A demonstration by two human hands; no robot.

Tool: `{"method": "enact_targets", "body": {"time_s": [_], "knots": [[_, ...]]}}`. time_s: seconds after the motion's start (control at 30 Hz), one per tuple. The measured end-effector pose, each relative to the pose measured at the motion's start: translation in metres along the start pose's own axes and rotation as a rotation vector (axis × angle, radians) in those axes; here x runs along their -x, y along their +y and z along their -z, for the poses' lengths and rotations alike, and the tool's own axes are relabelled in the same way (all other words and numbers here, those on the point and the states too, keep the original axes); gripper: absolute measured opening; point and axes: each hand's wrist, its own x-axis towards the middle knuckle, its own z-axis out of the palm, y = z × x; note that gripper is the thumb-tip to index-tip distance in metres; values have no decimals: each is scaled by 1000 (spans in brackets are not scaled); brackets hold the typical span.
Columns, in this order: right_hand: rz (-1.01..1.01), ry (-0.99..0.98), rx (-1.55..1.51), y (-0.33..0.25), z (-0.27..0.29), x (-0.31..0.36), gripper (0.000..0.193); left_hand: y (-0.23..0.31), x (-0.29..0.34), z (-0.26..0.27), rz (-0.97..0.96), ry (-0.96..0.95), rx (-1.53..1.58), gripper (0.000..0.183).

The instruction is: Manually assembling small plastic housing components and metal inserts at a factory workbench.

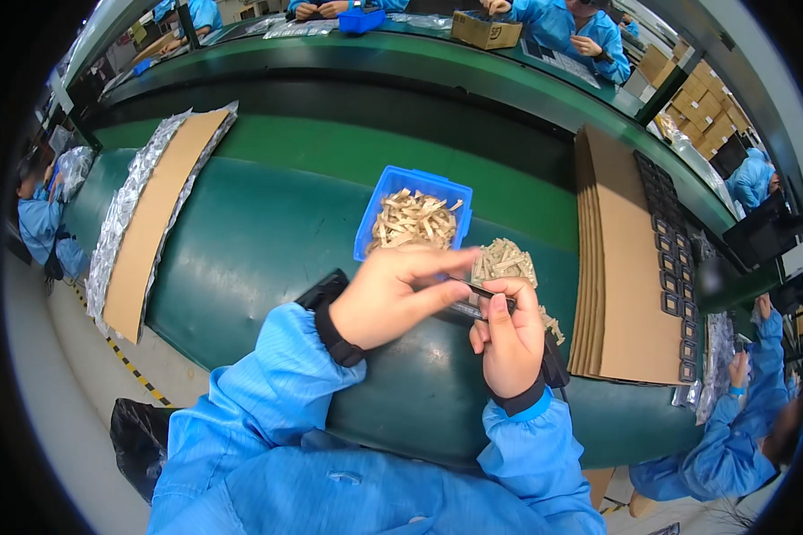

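Note:
Between my hands is a small, thin black plastic piece (469,310), partly covered by fingers; its exact kind is unclear. My right hand (512,343) pinches its right end between thumb and fingers. Coming in from the left, my left hand (391,299) has its fingers stretched out over the piece, slightly blurred, with the thumb tip at the piece's left end. Just beyond the hands stands a blue plastic bin (359,241) filled with small beige strips (415,218). More beige strips (506,261) lie in a pile right of the bin, partly hidden by my right hand.
A stack of brown cardboard sheets (629,294) lies to the right, with rows of small black frames (671,267) along it. At left, a cardboard strip (156,223) rests on silvery plastic wrap. Co-workers in blue sit across the green table (250,259) and at both sides.

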Motion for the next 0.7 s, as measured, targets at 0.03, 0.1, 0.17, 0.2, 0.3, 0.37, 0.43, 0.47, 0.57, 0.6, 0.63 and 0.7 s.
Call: {"method": "enact_targets", "body": {"time_s": [0.03,0.1,0.17,0.2,0.3,0.37,0.43,0.47,0.57,0.6,0.63,0.7], "knots": [[31,-8,59,-1,-1,1,16,0,3,-3,36,-39,42,37],[92,-34,142,1,2,2,15,5,4,-10,50,-39,108,31],[107,-43,158,3,0,3,15,4,6,-7,32,-28,100,30],[132,-51,177,3,1,4,15,3,5,-6,4,-22,90,30],[188,-67,173,5,3,4,14,3,6,-6,-60,8,71,29],[211,-55,169,4,1,4,14,3,7,-7,-66,13,77,29],[238,-39,176,5,-1,5,13,1,9,-7,-80,18,91,30],[274,-45,199,7,0,6,13,-1,10,-8,-97,25,108,30],[319,-55,212,7,1,6,12,1,10,-9,-115,28,112,30],[335,-60,209,7,1,7,11,1,10,-9,-124,25,101,31],[332,-59,209,7,1,6,11,0,10,-10,-121,25,102,31],[369,-70,234,8,1,6,10,-3,10,-10,-165,28,86,30]]}}
